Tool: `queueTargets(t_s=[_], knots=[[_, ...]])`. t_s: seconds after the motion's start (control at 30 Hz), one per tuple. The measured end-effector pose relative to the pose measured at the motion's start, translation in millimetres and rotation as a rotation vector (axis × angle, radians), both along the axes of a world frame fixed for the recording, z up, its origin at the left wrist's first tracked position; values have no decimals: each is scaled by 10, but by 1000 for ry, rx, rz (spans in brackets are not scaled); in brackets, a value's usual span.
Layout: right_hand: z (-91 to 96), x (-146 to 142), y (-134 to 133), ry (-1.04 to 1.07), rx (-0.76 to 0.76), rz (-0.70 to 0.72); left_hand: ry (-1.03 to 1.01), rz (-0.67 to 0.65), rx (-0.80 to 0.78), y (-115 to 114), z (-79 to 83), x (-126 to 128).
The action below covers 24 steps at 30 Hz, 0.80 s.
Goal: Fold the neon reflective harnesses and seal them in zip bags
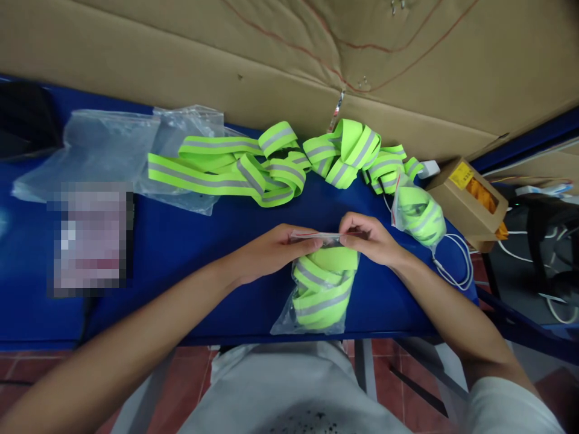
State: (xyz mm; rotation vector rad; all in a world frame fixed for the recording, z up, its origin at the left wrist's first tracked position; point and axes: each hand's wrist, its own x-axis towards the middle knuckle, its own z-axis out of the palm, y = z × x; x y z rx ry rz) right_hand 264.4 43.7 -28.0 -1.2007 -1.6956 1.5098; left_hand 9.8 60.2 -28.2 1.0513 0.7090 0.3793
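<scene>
A clear zip bag (316,298) stuffed with a folded neon-yellow reflective strap lies near the front edge of the blue table (190,253). My left hand (271,250) pinches the bag's top seal from the left. My right hand (368,238) pinches the same seal from the right. Both hands have their fingers pressed together on the strip. Behind them lie loose neon straps (235,166) and another tangle of straps (348,154).
A second filled bag (420,214) lies at the right, beside a small cardboard box (470,202) and a white cable (456,265). Empty clear bags (104,147) sit at the back left. A cardboard sheet (289,66) stands behind. A blurred patch (90,238) is at the left.
</scene>
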Motion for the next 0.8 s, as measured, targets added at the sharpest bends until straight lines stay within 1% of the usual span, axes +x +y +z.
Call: queueTargets(t_s=[0.2, 0.3, 0.4, 0.5, 0.57, 0.7, 0.8], knots=[[56, -45, -20, -3, -17, 67, -6, -42, 3, -32, -17, 38], [53, -71, -38, 6, -14, 40, 2, -68, -16, -40, -20, 44], [30, -70, -55, 10, -11, 3, 26, -51, -35, -26, -12, 33], [25, -63, -65, 11, -40, -10, 7, -48, -44, -16, -24, 21], [34, -67, -69, 14, -54, 13, -8, -73, -4, -23, -47, 23], [42, -74, -58, 60, -75, 55, 32, -120, 148, -55, -81, 48], [32, -57, -36, 75, -97, 66, 61, -125, 186, -66, -59, 61]])
